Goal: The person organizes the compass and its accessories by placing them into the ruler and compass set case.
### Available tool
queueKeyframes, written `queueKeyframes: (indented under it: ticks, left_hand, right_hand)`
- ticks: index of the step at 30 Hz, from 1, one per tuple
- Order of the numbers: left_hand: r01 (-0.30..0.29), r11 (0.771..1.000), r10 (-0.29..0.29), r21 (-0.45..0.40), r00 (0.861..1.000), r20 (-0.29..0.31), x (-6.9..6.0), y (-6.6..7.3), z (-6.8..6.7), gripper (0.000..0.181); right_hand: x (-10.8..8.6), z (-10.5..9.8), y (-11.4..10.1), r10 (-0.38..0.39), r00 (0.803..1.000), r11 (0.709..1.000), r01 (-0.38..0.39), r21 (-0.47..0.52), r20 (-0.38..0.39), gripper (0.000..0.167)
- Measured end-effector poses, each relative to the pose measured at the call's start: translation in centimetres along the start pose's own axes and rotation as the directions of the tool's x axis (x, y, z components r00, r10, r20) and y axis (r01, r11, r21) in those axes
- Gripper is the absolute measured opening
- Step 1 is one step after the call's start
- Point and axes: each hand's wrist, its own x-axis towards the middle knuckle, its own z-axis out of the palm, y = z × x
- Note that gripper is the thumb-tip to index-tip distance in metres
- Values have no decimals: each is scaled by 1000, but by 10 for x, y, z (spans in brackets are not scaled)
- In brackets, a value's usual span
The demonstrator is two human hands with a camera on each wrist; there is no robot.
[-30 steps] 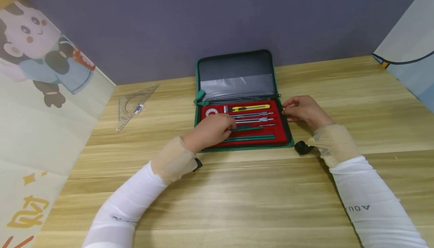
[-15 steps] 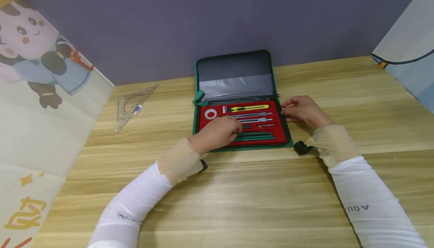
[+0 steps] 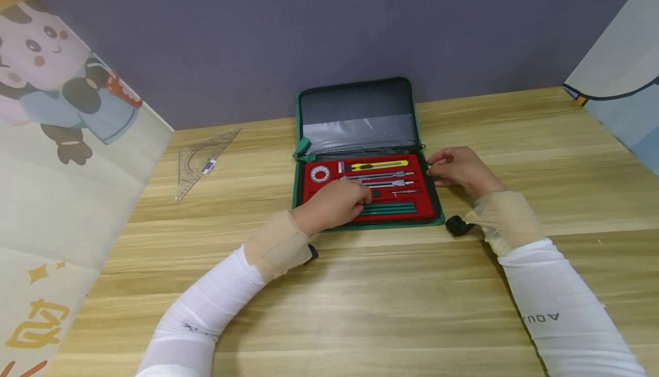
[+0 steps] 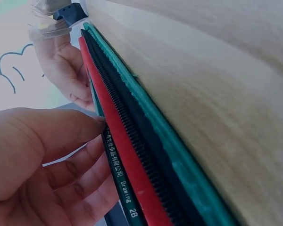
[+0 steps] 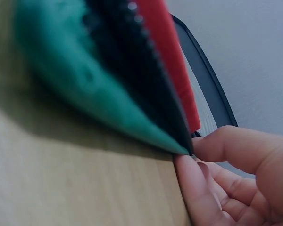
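2B pencil (image 4: 126, 197) was under L hand (image 3: 334, 202), pinched btwn thumb & fingers; R hand (image 3: 460, 171) pinched case (image 3: 357, 102) edge. Compasses (image 3: 395, 183) lay just beyond, set sq. (image 3: 209, 167) well L.

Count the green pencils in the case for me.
3 visible, side by side along the red tray's near side: the farthest pencil, the middle pencil and the nearest pencil. The left hand covers their left ends, so another may be hidden.

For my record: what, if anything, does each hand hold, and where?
Right hand: green fabric zip case, pinched at right edge. Left hand: at a slim green pencil; grip unclear.
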Motion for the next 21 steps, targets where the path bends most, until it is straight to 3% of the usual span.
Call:
queueKeyframes:
  ticks: [21]
  left_hand:
    - [5,1000,-5,-27,1000,11,1,-3,-1,24]
  right_hand:
    - [-1,-1,-3,-16,1000,1000,16,10,16,38]
